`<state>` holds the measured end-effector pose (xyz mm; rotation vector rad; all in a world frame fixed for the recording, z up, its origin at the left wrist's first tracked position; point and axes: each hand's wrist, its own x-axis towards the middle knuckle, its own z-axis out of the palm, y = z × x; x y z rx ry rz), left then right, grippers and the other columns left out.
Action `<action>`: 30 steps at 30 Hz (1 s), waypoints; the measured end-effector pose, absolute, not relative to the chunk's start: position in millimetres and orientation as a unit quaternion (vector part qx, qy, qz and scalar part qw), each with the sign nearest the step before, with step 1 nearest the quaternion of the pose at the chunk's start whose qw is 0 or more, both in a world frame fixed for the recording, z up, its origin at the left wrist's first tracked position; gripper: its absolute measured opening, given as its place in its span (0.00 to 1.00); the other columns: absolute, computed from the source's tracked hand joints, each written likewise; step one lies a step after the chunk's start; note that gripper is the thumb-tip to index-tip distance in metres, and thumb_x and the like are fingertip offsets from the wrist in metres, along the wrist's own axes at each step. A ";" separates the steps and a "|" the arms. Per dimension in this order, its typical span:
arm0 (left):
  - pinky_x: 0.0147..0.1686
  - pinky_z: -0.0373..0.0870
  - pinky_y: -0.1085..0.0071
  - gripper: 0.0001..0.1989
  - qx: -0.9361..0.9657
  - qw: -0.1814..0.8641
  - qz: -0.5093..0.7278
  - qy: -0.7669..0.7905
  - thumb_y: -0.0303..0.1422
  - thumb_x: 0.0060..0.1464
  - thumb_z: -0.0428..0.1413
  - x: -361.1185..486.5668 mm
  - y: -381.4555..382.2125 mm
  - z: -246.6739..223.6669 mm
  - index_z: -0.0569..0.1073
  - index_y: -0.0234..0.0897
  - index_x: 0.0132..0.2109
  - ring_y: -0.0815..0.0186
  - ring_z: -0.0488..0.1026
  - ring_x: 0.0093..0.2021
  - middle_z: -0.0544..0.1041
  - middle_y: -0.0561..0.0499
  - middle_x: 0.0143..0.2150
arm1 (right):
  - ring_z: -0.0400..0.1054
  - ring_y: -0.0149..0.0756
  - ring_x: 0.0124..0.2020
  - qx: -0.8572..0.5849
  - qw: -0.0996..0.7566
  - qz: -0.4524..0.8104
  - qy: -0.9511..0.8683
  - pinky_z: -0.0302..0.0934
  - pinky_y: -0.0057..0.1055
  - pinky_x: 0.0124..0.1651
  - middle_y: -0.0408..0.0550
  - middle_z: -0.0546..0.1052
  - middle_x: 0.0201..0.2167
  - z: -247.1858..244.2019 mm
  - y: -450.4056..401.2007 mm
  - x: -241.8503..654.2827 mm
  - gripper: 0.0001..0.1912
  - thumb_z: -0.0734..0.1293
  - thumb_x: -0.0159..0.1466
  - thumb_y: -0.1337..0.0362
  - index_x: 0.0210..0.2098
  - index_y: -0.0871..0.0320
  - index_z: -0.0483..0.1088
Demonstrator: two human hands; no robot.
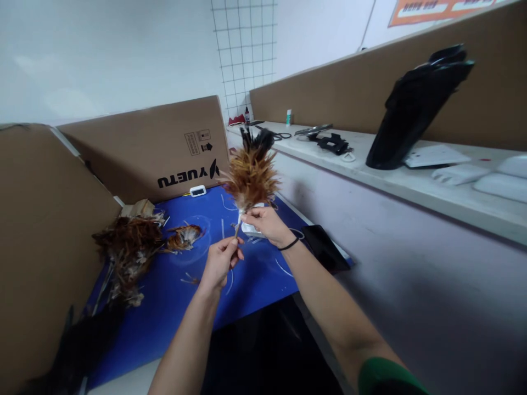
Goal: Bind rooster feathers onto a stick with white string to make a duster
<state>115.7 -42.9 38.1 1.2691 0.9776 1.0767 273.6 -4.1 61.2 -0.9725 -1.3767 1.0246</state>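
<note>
A bundle of orange-brown feathers with black tips [252,173] stands upright on a thin stick [236,229] over the blue table surface [173,291]. My left hand [222,260] is closed around the lower part of the stick. Just under the feathers, my right hand [265,222] pinches the pale top of the stick between thumb and fingers. Behind the right hand lies a white object [252,229], partly hidden.
Loose brown feathers [135,236] are heaped at the left, with black feathers [86,340] nearer. Cardboard panels [148,148] stand behind and left. A black phone-like slab [323,247] lies right. The shelf [354,164] holds a black container [411,109].
</note>
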 end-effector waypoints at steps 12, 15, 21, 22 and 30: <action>0.29 0.62 0.73 0.15 0.720 0.102 0.416 0.546 0.33 0.57 0.47 119.8 -45.3 25.0 0.78 0.34 0.41 0.68 0.71 0.24 0.76 0.49 0.24 | 0.48 0.22 0.16 -0.431 0.577 0.484 -0.497 0.40 0.24 0.18 0.37 0.59 0.14 59.9 -7.5 269.2 0.13 0.70 0.47 0.58 0.18 0.61 0.65; 0.29 0.62 0.73 0.15 0.734 0.064 0.399 0.545 0.32 0.58 0.47 118.1 -45.0 22.9 0.77 0.34 0.43 0.68 0.71 0.24 0.76 0.49 0.25 | 0.46 0.22 0.16 -0.414 0.586 0.496 -0.489 0.37 0.24 0.18 0.36 0.58 0.15 57.7 -7.7 269.7 0.13 0.68 0.49 0.56 0.20 0.61 0.67; 0.29 0.61 0.73 0.16 0.752 0.019 0.378 0.540 0.32 0.59 0.46 116.5 -47.2 21.4 0.76 0.34 0.45 0.66 0.72 0.27 0.77 0.47 0.28 | 0.46 0.22 0.17 -0.417 0.618 0.456 -0.487 0.40 0.24 0.18 0.37 0.58 0.14 52.5 -5.8 265.9 0.12 0.69 0.49 0.58 0.19 0.61 0.66; 0.29 0.61 0.72 0.16 0.752 0.005 0.373 0.544 0.32 0.59 0.45 117.0 -48.1 21.0 0.76 0.34 0.45 0.66 0.72 0.28 0.77 0.46 0.29 | 0.47 0.22 0.17 -0.419 0.624 0.446 -0.486 0.41 0.24 0.18 0.37 0.59 0.14 52.6 -5.8 264.5 0.13 0.69 0.48 0.58 0.19 0.61 0.67; 0.23 0.59 0.75 0.19 0.684 0.324 0.426 0.495 0.41 0.58 0.46 117.8 -49.2 28.2 0.74 0.33 0.44 0.71 0.66 0.23 0.74 0.47 0.27 | 0.47 0.23 0.15 -0.425 0.650 0.422 -0.467 0.41 0.26 0.19 0.35 0.55 0.10 50.3 -6.2 261.5 0.19 0.71 0.47 0.55 0.14 0.59 0.59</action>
